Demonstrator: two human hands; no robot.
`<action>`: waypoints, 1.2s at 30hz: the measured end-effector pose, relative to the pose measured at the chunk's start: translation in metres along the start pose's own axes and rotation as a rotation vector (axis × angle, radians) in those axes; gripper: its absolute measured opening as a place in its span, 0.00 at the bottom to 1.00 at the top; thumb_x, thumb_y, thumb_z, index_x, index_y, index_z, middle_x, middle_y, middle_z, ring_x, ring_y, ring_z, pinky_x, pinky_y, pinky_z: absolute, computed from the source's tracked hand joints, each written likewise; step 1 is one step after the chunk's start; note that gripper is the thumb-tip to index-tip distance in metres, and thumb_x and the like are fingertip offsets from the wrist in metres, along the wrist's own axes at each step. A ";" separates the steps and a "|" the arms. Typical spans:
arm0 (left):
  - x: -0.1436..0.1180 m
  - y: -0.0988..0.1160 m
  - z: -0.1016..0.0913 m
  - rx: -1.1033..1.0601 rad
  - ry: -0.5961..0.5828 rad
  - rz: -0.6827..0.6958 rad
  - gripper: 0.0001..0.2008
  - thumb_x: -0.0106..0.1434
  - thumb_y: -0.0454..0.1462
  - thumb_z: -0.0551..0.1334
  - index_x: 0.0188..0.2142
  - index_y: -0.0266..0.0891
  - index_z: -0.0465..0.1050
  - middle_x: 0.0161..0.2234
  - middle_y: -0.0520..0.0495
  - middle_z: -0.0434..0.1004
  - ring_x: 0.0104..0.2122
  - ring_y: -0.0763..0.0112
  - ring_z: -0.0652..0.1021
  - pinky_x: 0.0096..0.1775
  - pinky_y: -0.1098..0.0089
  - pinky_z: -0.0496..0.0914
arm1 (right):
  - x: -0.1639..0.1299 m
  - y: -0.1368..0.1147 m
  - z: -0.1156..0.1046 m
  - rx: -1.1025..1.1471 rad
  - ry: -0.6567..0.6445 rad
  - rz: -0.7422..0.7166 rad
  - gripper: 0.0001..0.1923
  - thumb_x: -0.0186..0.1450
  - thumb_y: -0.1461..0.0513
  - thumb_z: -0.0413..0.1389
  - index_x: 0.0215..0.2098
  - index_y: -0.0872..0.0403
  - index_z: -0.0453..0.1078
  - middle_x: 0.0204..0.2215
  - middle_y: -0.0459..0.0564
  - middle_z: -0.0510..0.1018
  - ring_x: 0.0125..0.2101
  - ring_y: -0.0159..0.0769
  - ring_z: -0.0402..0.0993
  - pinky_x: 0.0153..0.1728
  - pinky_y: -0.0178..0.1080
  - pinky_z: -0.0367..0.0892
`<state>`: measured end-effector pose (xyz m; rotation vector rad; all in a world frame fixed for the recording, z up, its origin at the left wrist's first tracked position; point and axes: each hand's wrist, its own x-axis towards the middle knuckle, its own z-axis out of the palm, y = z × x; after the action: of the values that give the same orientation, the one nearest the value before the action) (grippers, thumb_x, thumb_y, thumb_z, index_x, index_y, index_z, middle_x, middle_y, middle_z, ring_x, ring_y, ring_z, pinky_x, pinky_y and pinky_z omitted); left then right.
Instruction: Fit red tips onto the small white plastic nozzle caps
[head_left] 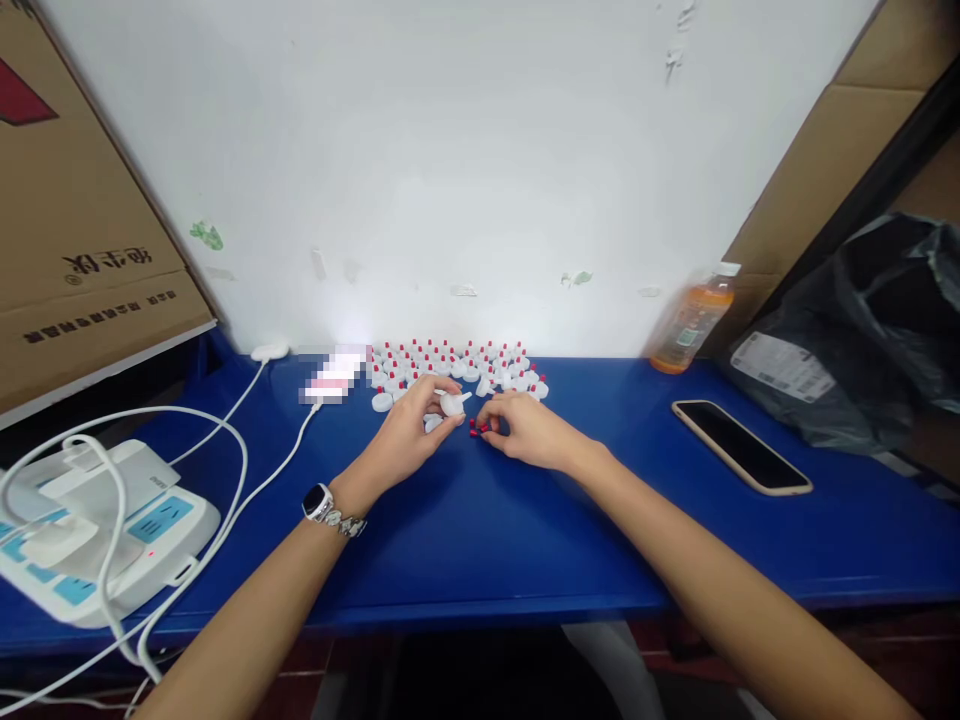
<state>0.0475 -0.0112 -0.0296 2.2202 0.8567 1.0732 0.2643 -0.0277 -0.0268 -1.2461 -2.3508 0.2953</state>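
Note:
My left hand [415,425] is closed around a white nozzle cap [453,403], its bare spout pointing right. Another white piece [433,422] shows just under those fingers. To the right, my right hand [525,430] has its fingers curled in a pinch at a few small red tip caps [478,430] by the tabletop; the fingertips partly hide which one they grip. Behind both hands stands a crowd of white nozzle caps [382,402], most topped with red tips. A white cap [484,386] among them lies tilted, with no red tip visible.
On the blue table [480,540], a power strip [135,540] with looping white cables is at left. A phone [741,446], an orange drink bottle [691,320] and a dark plastic bag [825,340] are at right. A white wall [480,180] rises behind; cardboard [97,200] flanks it.

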 end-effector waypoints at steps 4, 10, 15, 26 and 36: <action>0.000 0.001 -0.001 0.016 0.010 -0.023 0.13 0.65 0.38 0.62 0.49 0.42 0.66 0.47 0.45 0.74 0.43 0.67 0.78 0.48 0.63 0.73 | 0.000 0.002 -0.002 0.114 0.014 0.033 0.10 0.60 0.67 0.58 0.41 0.54 0.75 0.31 0.47 0.78 0.30 0.32 0.71 0.35 0.36 0.62; 0.000 0.001 0.002 0.125 0.013 -0.004 0.19 0.64 0.40 0.64 0.53 0.44 0.63 0.51 0.44 0.75 0.52 0.61 0.76 0.52 0.59 0.69 | 0.009 -0.007 0.002 0.549 0.204 0.106 0.15 0.65 0.54 0.57 0.46 0.55 0.71 0.28 0.45 0.77 0.26 0.31 0.68 0.29 0.35 0.63; -0.002 -0.006 -0.001 0.256 0.044 0.012 0.23 0.63 0.44 0.65 0.55 0.45 0.62 0.54 0.44 0.73 0.53 0.59 0.74 0.55 0.56 0.66 | 0.019 -0.009 0.001 0.519 0.304 0.096 0.11 0.66 0.56 0.55 0.36 0.55 0.73 0.30 0.48 0.79 0.29 0.32 0.71 0.32 0.35 0.64; -0.009 -0.016 -0.027 0.439 -0.137 -0.250 0.14 0.62 0.43 0.63 0.43 0.41 0.63 0.25 0.54 0.70 0.25 0.66 0.73 0.27 0.68 0.62 | 0.051 0.012 0.009 0.038 0.049 0.178 0.08 0.59 0.67 0.55 0.34 0.55 0.76 0.29 0.49 0.81 0.30 0.35 0.75 0.32 0.35 0.62; -0.004 -0.022 -0.019 0.263 -0.082 -0.272 0.14 0.61 0.42 0.64 0.32 0.43 0.57 0.25 0.54 0.72 0.25 0.69 0.74 0.27 0.70 0.63 | 0.080 0.000 0.008 -0.089 0.150 0.182 0.13 0.63 0.60 0.56 0.45 0.54 0.74 0.28 0.48 0.80 0.30 0.37 0.73 0.37 0.38 0.61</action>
<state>0.0231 0.0035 -0.0359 2.2526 1.2814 0.7727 0.2216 0.0386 -0.0103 -1.4748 -2.1490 0.1499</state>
